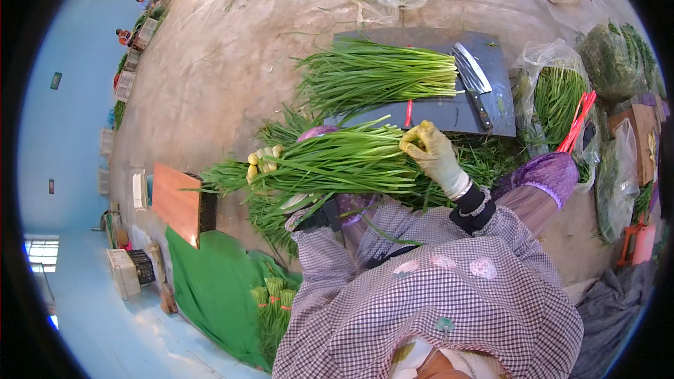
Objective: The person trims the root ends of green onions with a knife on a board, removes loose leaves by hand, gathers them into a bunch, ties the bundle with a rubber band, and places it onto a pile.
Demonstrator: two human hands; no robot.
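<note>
A loose bunch of green garlic chives (344,163) lies across my lap, its pale ends pointing right. My left hand (264,161), in a yellowed glove, is wrapped round its leafy end; the palm is hidden. At the pale ends is my gloved right hand (434,154), thumb and fingers curled into a ring. Whether anything thin is pinched there I cannot make out. Just beyond, a larger pile of garlic chives (379,74) rests on a dark board (503,102). A cleaver (474,77) with a dark handle lies right of that pile. A red strip (408,114) shows under the pile.
Red ties (580,121) stick up by my purple-covered right knee. Plastic bags of greens (562,95) stand to the right. Loose leaves (484,158) lie beneath the bunch. At the left are a brown panel (177,203) and a green cloth (210,295) beside tied bundles (274,305).
</note>
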